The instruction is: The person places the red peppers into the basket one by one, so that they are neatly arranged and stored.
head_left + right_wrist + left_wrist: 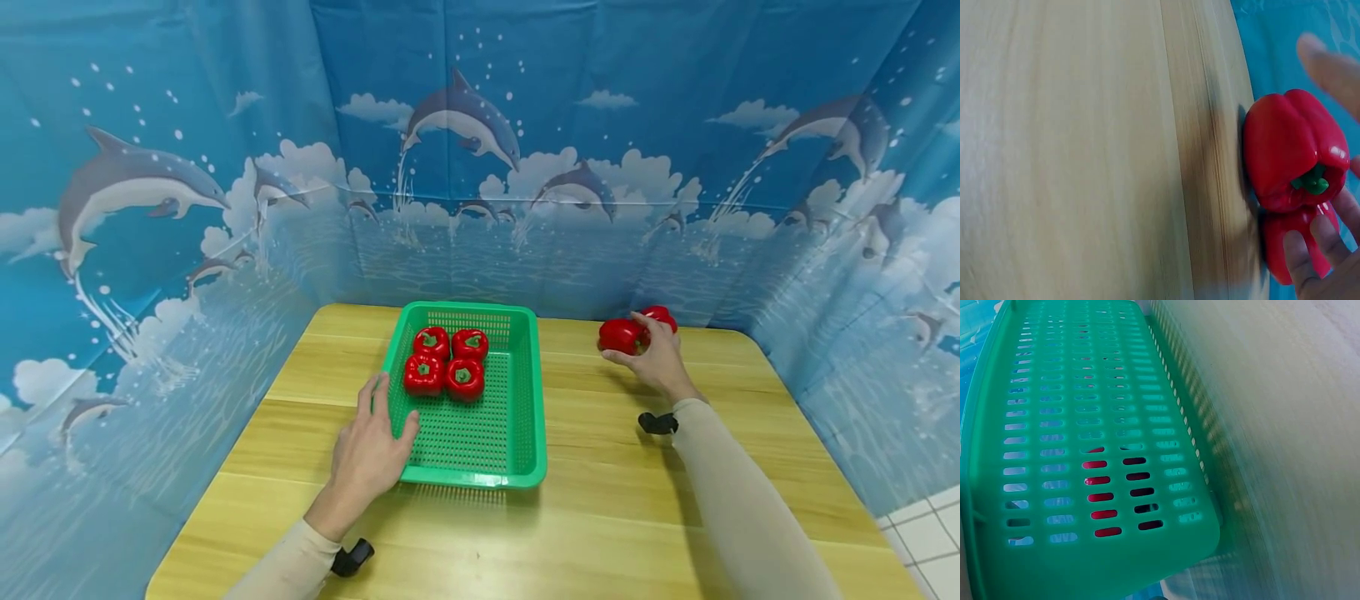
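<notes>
Two red bell peppers lie side by side near the table's back right edge, a left one and a right one. My right hand reaches over them with thumb and fingers spread. In the right wrist view the thumb stands apart from the nearer bell pepper, whose green stem shows, while fingertips overlap the other bell pepper. My left hand is at the left rim of a green plastic basket, fingers loosely extended and thumb over the basket's inside. Several red bell peppers stand grouped inside, stems up.
The wooden table carries the basket left of its middle. A blue dolphin-print curtain hangs around its back and sides. Black wrist devices sit on both forearms. White floor tiles show at the lower right.
</notes>
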`<state>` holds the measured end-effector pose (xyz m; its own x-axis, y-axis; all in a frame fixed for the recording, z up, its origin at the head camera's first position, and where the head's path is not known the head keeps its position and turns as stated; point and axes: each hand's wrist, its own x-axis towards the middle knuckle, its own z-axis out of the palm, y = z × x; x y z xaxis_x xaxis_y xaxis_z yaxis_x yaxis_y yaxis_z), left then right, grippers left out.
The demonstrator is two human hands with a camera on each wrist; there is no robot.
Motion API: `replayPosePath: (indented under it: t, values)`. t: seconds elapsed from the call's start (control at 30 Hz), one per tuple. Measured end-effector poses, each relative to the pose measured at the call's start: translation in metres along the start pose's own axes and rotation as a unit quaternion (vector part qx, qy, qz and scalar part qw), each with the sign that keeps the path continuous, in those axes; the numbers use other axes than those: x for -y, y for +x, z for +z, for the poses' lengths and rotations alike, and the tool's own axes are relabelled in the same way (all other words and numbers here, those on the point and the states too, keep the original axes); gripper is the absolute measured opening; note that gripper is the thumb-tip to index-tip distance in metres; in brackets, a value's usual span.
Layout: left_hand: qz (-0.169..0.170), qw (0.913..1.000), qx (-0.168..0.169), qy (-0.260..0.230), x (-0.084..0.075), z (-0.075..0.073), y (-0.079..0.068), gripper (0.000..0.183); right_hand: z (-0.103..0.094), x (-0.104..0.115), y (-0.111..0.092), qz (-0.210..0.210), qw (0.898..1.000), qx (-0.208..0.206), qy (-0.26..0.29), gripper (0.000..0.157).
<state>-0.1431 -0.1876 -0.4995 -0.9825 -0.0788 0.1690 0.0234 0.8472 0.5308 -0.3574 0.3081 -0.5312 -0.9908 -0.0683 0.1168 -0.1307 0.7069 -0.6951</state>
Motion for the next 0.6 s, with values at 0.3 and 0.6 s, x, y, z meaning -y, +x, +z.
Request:
replayPosePath:
  t: [0.3,0.6]
  values:
    - [0.003,1.0,-0.005,-0.004,-0.0003,0.0007,0.0004,0.088,0.0021,0.0018,-0.0006,0.011,0.999,-0.022,0.029,0.085]
    - [0.005,1.0,-0.007,-0.004,0.0001,0.0011,0.0003,0.088,0.0036,-0.0004,-0.0039,0.021,0.999,-0.022,0.042,0.084]
